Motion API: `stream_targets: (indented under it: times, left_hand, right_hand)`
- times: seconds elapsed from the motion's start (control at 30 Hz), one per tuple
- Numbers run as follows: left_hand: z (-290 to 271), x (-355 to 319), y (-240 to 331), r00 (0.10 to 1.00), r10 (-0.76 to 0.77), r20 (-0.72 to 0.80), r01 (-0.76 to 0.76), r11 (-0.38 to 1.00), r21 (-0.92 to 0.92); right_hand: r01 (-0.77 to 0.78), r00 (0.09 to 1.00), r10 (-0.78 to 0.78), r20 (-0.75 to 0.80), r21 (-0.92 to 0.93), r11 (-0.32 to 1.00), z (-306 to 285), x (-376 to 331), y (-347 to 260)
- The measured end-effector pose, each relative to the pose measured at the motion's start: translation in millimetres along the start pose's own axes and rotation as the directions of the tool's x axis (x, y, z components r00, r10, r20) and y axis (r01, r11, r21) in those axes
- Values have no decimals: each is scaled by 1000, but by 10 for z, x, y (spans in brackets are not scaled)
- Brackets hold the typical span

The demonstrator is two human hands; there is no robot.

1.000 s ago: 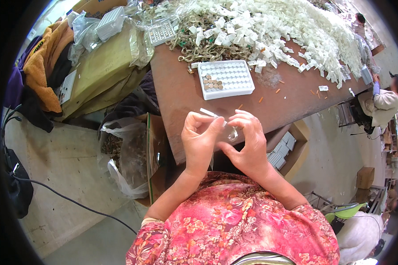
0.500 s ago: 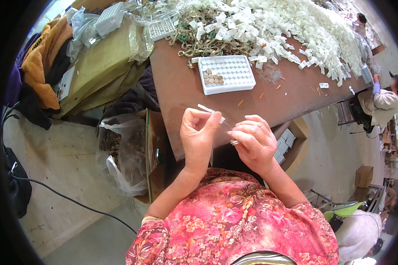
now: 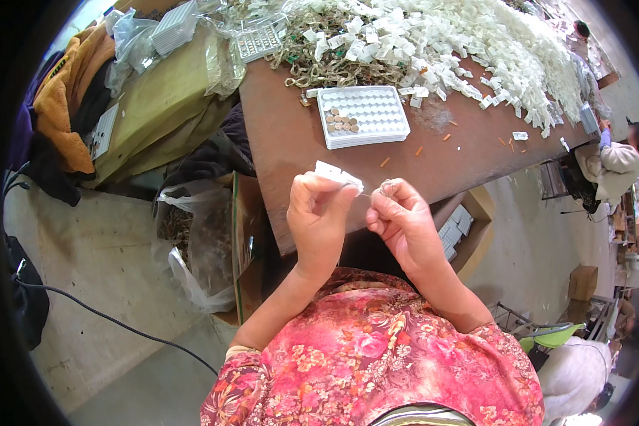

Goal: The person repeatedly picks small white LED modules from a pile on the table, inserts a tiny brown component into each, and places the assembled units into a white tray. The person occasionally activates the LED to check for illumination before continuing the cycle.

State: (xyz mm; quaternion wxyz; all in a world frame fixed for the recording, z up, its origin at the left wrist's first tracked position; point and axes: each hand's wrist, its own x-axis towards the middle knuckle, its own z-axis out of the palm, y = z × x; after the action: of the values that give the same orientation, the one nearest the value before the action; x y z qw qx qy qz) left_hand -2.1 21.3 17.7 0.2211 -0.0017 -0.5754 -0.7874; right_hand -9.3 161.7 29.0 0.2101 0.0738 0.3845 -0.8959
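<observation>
pinching white tag with left hand; at three o'clock, pinching pale bit, too small to name, with right hand; facing white tray at twelve o'clock.

I count one white piece in the left hand, one small clear item in the right hand, one desk, and one white tray ahead, bearing about ten brown discs. Orange sticks: at least five. Open cartons alongside: two.

White piece smooth; tray plastic; tabletop matt; bag glossy plastic.
</observation>
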Motion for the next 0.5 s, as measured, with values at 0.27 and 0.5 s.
stream_targets:
  times: [0.27,0.5]
  left_hand:
    - [-4,36,58,946,-316,68,323,923,-208]
    - [7,26,33,999,-35,32,35,999,-7]
  right_hand:
    - [855,343,-358,868,-447,-265,-99,103,-234]
    - [641,745,-340,573,-756,131,7,26,-413]
